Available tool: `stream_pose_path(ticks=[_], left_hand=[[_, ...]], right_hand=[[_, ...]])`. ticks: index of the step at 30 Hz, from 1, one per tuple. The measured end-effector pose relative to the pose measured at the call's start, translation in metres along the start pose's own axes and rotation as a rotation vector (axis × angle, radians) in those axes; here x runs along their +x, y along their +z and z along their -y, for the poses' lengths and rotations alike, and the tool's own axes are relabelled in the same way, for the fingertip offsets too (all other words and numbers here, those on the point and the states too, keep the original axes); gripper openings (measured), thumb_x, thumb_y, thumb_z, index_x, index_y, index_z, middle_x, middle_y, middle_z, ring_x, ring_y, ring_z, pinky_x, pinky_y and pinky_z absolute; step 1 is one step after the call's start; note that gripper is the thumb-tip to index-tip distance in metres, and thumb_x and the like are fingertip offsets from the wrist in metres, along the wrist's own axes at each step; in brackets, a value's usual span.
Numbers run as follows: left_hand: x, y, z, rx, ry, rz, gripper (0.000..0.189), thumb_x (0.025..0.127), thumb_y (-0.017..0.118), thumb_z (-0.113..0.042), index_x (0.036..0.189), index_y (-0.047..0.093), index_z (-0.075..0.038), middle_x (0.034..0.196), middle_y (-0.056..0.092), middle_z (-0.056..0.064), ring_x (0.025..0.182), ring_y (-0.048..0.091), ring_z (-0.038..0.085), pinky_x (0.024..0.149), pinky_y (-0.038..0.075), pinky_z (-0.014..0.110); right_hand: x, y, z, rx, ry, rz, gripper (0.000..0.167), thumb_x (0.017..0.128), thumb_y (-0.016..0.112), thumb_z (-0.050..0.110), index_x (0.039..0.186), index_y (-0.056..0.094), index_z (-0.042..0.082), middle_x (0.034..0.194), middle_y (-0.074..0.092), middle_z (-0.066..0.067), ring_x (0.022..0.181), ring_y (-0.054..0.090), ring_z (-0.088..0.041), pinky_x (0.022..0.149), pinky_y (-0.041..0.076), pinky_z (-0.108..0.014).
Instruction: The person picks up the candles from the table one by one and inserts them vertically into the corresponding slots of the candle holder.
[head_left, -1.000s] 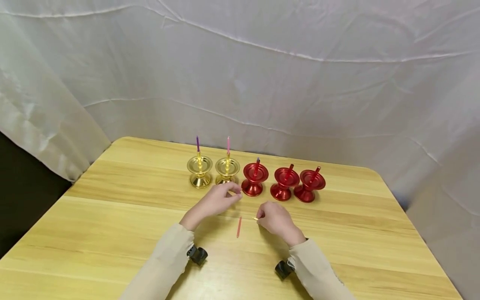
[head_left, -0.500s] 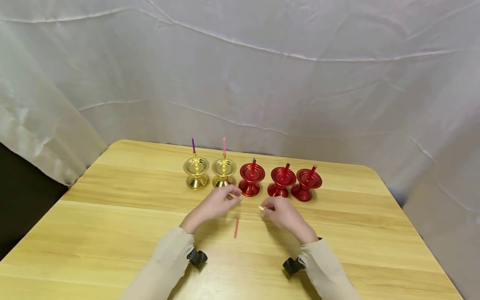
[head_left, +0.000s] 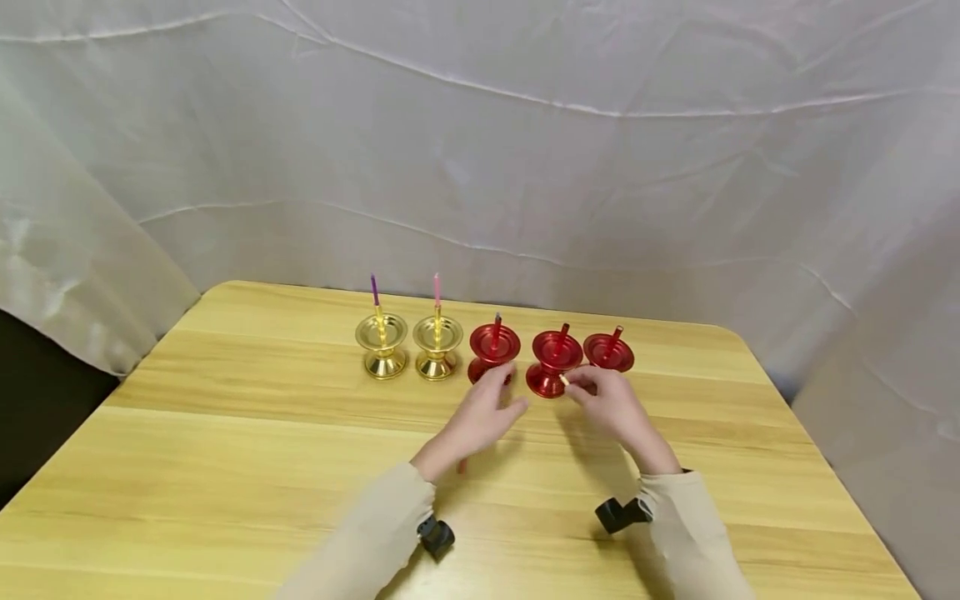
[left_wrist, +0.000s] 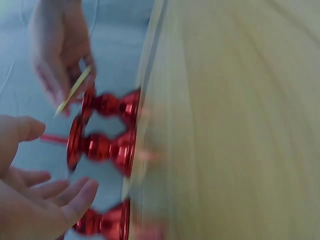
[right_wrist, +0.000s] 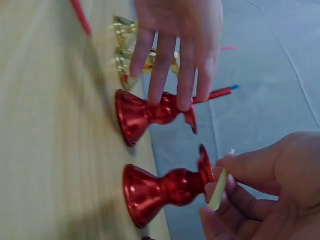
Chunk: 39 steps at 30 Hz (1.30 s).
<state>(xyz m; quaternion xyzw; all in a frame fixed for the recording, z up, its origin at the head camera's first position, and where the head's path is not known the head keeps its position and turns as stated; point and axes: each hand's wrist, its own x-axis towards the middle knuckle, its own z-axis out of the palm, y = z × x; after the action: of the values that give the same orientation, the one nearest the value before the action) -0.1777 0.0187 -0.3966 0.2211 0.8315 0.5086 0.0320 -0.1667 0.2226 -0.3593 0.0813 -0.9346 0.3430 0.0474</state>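
Observation:
My right hand (head_left: 613, 408) pinches a short pale yellow candle (right_wrist: 218, 190) between thumb and fingers, in front of the middle red candle holder (head_left: 557, 350). In the left wrist view the yellow candle (left_wrist: 73, 91) is tilted beside the red holders. My left hand (head_left: 476, 421), fingers loosely extended and holding nothing, hovers before the left red candle holder (head_left: 495, 343), partly covering its base. A blue tip (right_wrist: 235, 87) shows at that holder's tube. The right red candle holder (head_left: 609, 352) is partly hidden by my right hand.
Two gold candle holders (head_left: 382, 333) stand at the row's left, bearing a purple candle (head_left: 375, 289) and a pink candle (head_left: 437, 289). A reddish candle (head_left: 462, 465) lies on the wooden table (head_left: 262, 483), mostly behind my left wrist. A pale curtain (head_left: 480, 150) hangs behind.
My right hand has moved forward and right with the yellow candle, up to the middle red holder. My left hand has shifted right, and its forearm now partly covers the lying candle.

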Motion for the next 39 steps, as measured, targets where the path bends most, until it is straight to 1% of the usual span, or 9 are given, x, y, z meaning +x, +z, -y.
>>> stream_pose_path(ticks=[4, 8, 14, 16, 22, 25, 31, 36, 39], left_hand=[[0.012, 0.018, -0.013, 0.0, 0.012, -0.052, 0.066, 0.093, 0.062, -0.019, 0.148, 0.031, 0.003, 0.149, 0.034, 0.019, 0.115, 0.056, 0.032, 0.097, 0.047, 0.04], [0.023, 0.028, -0.022, -0.022, -0.006, -0.105, 0.064, 0.093, 0.062, -0.019, 0.146, 0.033, 0.003, 0.148, 0.037, 0.019, 0.11, 0.059, 0.03, 0.091, 0.05, 0.037], [0.036, 0.033, -0.023, -0.039, -0.046, -0.112, 0.064, 0.093, 0.062, -0.017, 0.147, 0.033, 0.002, 0.149, 0.035, 0.017, 0.106, 0.061, 0.028, 0.089, 0.051, 0.034], [0.041, 0.036, -0.02, -0.028, -0.049, -0.117, 0.065, 0.093, 0.063, -0.016, 0.147, 0.032, 0.003, 0.149, 0.035, 0.017, 0.102, 0.063, 0.027, 0.088, 0.052, 0.033], [0.057, 0.042, -0.02, 0.059, -0.07, -0.163, 0.068, 0.092, 0.066, -0.02, 0.146, 0.033, 0.002, 0.146, 0.038, 0.02, 0.125, 0.048, 0.032, 0.103, 0.041, 0.044], [0.063, 0.043, -0.022, 0.072, -0.102, -0.173, 0.07, 0.091, 0.067, -0.023, 0.146, 0.033, 0.002, 0.146, 0.038, 0.021, 0.129, 0.043, 0.035, 0.105, 0.038, 0.047], [0.069, 0.045, -0.022, 0.089, -0.17, -0.166, 0.069, 0.09, 0.07, -0.025, 0.145, 0.037, 0.0, 0.143, 0.04, 0.02, 0.126, 0.046, 0.035, 0.103, 0.04, 0.048], [0.069, 0.047, -0.019, 0.102, -0.17, -0.174, 0.066, 0.089, 0.07, -0.027, 0.142, 0.041, 0.0, 0.139, 0.045, 0.019, 0.123, 0.049, 0.035, 0.102, 0.041, 0.047], [0.07, 0.049, -0.018, 0.111, -0.172, -0.173, 0.067, 0.09, 0.07, -0.028, 0.144, 0.04, 0.0, 0.14, 0.045, 0.018, 0.124, 0.048, 0.035, 0.102, 0.041, 0.049]], right_hand=[[0.0, -0.008, 0.0, 0.039, 0.021, -0.057, 0.019, 0.093, 0.062, 0.003, 0.108, 0.068, -0.007, 0.1, 0.068, -0.017, 0.085, 0.061, -0.025, 0.074, 0.051, -0.037], [0.0, -0.014, 0.001, 0.089, 0.026, -0.085, 0.022, 0.094, 0.061, 0.005, 0.112, 0.066, -0.006, 0.105, 0.067, -0.019, 0.091, 0.062, -0.028, 0.077, 0.053, -0.037], [0.006, -0.02, 0.001, 0.17, 0.043, -0.112, 0.022, 0.095, 0.06, 0.005, 0.113, 0.064, -0.007, 0.106, 0.066, -0.02, 0.098, 0.062, -0.031, 0.082, 0.053, -0.036], [0.01, -0.023, 0.002, 0.206, 0.058, -0.127, 0.023, 0.095, 0.06, 0.006, 0.113, 0.063, -0.008, 0.107, 0.065, -0.02, 0.1, 0.062, -0.03, 0.084, 0.052, -0.032], [0.029, -0.033, 0.009, 0.339, 0.07, -0.181, 0.025, 0.096, 0.06, 0.01, 0.113, 0.063, -0.008, 0.108, 0.064, -0.021, 0.095, 0.06, -0.025, 0.074, 0.049, -0.015], [0.04, -0.037, 0.015, 0.363, 0.042, -0.199, 0.024, 0.096, 0.06, 0.01, 0.113, 0.063, -0.008, 0.106, 0.064, -0.02, 0.088, 0.059, -0.024, 0.071, 0.051, -0.018], [0.057, -0.04, 0.02, 0.361, 0.024, -0.194, 0.022, 0.096, 0.06, 0.009, 0.112, 0.064, -0.006, 0.109, 0.065, -0.02, 0.087, 0.062, -0.016, 0.076, 0.054, -0.023], [0.062, -0.038, 0.017, 0.383, 0.045, -0.176, 0.023, 0.096, 0.059, 0.009, 0.113, 0.063, -0.006, 0.111, 0.064, -0.02, 0.089, 0.062, -0.018, 0.082, 0.055, -0.031], [0.064, -0.037, 0.014, 0.392, 0.052, -0.166, 0.023, 0.097, 0.059, 0.009, 0.113, 0.062, -0.006, 0.111, 0.063, -0.02, 0.092, 0.062, -0.021, 0.082, 0.055, -0.032]])
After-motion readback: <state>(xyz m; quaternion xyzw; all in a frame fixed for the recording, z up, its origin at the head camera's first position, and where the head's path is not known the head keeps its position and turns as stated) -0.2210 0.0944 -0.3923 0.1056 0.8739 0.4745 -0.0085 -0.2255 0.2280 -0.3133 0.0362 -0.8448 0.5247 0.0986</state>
